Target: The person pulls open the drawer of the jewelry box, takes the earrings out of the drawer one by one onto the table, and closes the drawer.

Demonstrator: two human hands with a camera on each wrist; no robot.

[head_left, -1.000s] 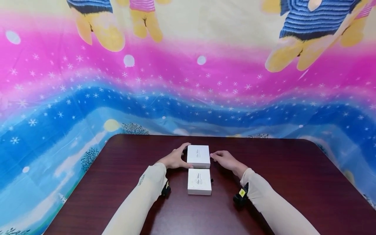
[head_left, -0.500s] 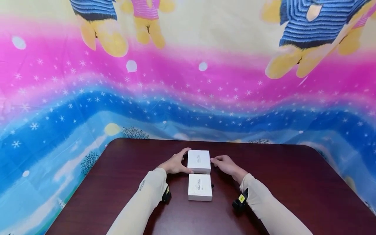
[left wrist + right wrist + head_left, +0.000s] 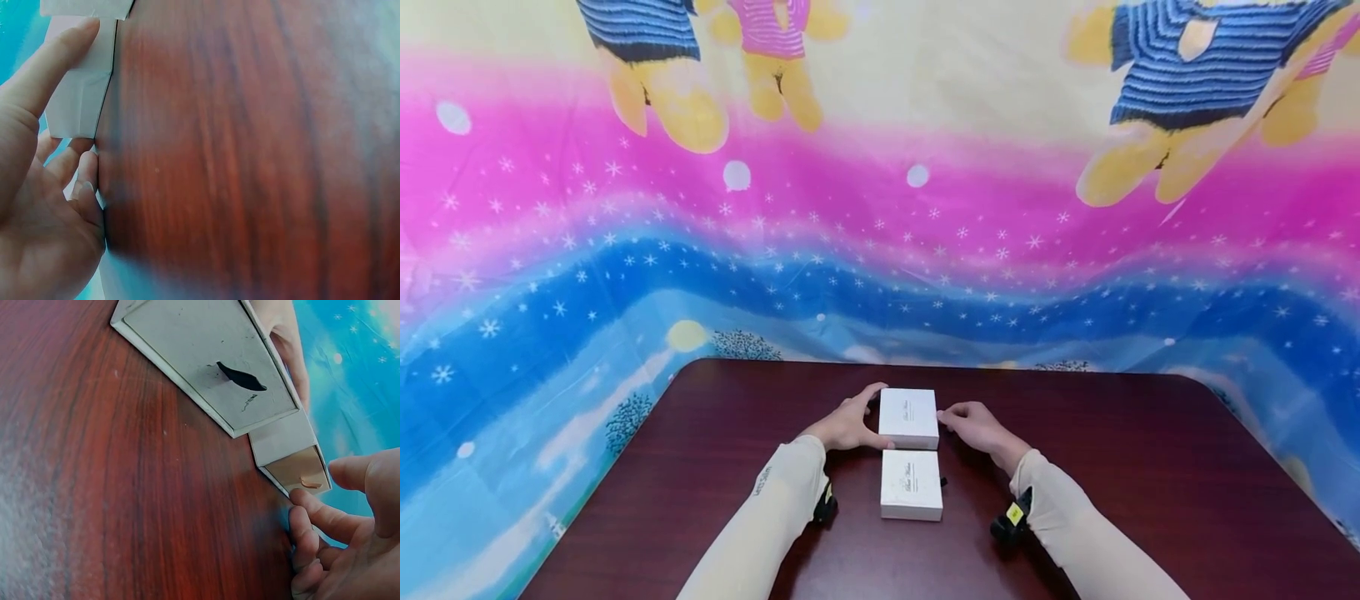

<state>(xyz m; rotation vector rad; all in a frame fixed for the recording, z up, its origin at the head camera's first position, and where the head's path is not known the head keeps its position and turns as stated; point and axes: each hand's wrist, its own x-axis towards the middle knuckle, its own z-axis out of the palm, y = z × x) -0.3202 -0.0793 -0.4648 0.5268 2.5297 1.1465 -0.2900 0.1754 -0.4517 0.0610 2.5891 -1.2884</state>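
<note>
Two small white drawer-style gift boxes with dark script on top lie one behind the other on the table. My left hand [image 3: 844,423] grips the far box [image 3: 908,413], thumb on its near side and fingers round the left and far sides. At its right side is my right hand [image 3: 977,423]. In the right wrist view, that hand's thumb and forefinger stand apart on either side of a small tan pull tab [image 3: 310,482] on the beige drawer front. The near box [image 3: 911,483] has a black ribbon tab [image 3: 242,378] on its right face; neither hand holds it.
Both boxes rest on a dark red-brown wooden table [image 3: 760,550] with rounded far corners. Behind it hangs a colourful cloth [image 3: 880,217] with snowflakes and bears. A black wrist camera [image 3: 1011,521] sits under the right sleeve.
The head view has tilted, so the table and boxes sit slightly lower in the picture. Both hands keep nearly the same places at the far box.
</note>
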